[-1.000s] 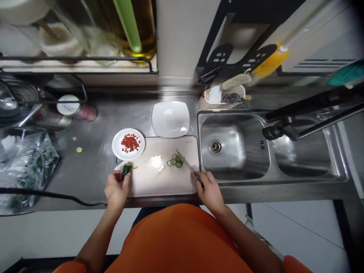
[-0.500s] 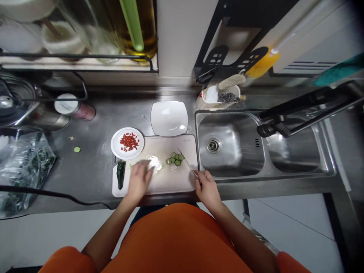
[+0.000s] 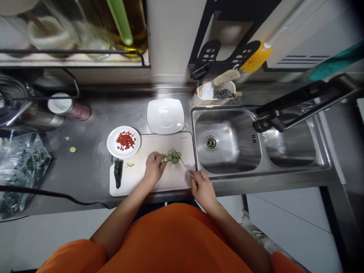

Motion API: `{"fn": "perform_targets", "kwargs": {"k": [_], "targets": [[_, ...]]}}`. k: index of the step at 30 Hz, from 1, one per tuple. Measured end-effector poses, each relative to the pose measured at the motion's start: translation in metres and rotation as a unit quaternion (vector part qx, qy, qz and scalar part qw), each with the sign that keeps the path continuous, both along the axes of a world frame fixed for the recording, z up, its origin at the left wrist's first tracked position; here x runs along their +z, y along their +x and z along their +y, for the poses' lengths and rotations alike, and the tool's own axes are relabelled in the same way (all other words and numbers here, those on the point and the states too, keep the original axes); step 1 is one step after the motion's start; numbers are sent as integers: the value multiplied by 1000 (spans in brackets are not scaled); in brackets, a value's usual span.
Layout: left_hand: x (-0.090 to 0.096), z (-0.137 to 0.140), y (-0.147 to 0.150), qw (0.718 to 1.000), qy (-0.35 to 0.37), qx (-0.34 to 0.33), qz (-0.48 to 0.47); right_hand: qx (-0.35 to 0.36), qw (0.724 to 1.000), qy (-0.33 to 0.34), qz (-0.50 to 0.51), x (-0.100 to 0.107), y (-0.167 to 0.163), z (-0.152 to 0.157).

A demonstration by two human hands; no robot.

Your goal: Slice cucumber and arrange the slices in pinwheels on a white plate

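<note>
My left hand (image 3: 154, 167) is at the left end of a small pile of cucumber slices (image 3: 174, 156), its fingers closed on a slice at the edge. In my right hand (image 3: 202, 186) is a knife (image 3: 185, 167), its blade slanting up and left to the right side of the pile. Both hands are over a white cutting board (image 3: 136, 184). On the board's left part lies a dark green piece of cucumber (image 3: 118, 173), with a pale cut piece (image 3: 130, 164) beside it.
Behind the board are a round white plate of red berries (image 3: 126, 141) and a white square dish (image 3: 165, 115). A double sink (image 3: 229, 142) with a black faucet (image 3: 273, 120) adjoins on the right. At left are a plastic bag of greens (image 3: 25, 167) and a lidded jar (image 3: 69, 107).
My left hand has moved right, from the board's left part to the slices, and closed its fingers there. Pale pieces now show near the dark cucumber. The knife remains in my right hand.
</note>
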State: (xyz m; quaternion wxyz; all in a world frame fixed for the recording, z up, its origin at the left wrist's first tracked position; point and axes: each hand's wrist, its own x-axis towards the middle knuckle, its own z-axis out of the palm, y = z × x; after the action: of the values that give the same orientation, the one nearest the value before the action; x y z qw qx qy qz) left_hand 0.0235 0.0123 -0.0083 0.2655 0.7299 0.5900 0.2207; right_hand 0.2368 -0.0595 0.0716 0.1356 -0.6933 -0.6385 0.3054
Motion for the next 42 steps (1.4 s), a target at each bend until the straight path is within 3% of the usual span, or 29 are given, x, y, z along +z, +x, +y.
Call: {"fn": "perform_targets", "kwargs": {"k": [6, 11, 18, 23, 29, 42], "targets": [[2, 6, 5, 999, -29, 25, -15, 12, 1000, -20, 3, 5, -2, 3], [13, 10, 5, 998, -54, 7, -18, 29, 999, -45, -7, 9, -7, 7], [32, 17, -16, 984, -154, 82, -38, 122, 976, -163, -80, 21, -27, 22], [24, 16, -24, 993, -65, 98, 20, 186, 938, -252, -147, 26, -44, 30], [11, -4, -27, 995, -1, 99, 2, 227, 926, -242, -180, 28, -55, 27], [-3, -14, -24, 993, 24, 117, -10, 239, 915, -253, -204, 36, -64, 26]]}}
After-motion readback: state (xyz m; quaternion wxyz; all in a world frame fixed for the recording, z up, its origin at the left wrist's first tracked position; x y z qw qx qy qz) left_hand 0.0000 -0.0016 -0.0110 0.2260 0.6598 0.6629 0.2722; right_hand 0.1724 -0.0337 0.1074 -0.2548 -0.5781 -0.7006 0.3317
